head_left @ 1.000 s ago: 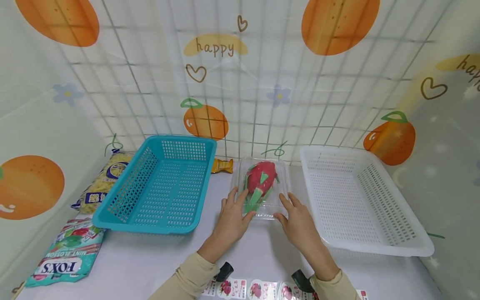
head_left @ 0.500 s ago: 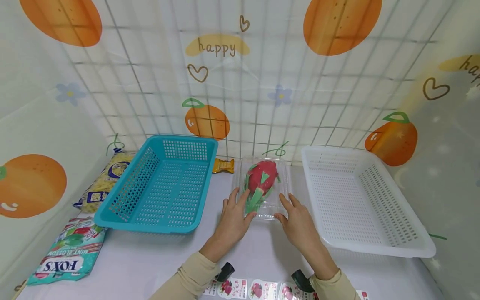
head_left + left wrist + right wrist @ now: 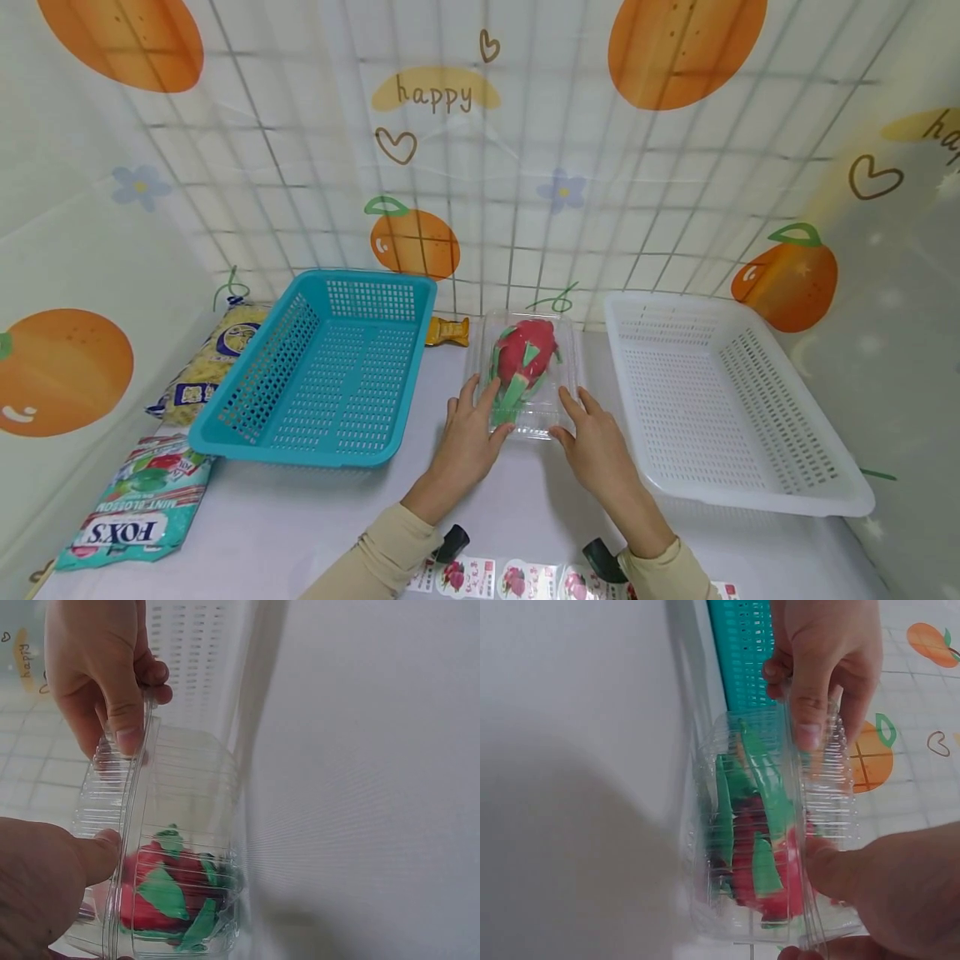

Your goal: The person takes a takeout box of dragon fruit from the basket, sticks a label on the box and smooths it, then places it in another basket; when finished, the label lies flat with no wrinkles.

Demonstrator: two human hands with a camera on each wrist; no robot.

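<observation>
The clear clamshell box [image 3: 527,379] lay lengthwise away from both hands, equally near each. The left hand [image 3: 467,439] and right hand [image 3: 595,447] pinched its near corners.

Bright fruit colours on a pale table
Clear box [image 3: 528,379] holds a red-and-green fruit [image 3: 522,357]; one basket [image 3: 318,371] teal, the other basket [image 3: 723,396] white.
</observation>
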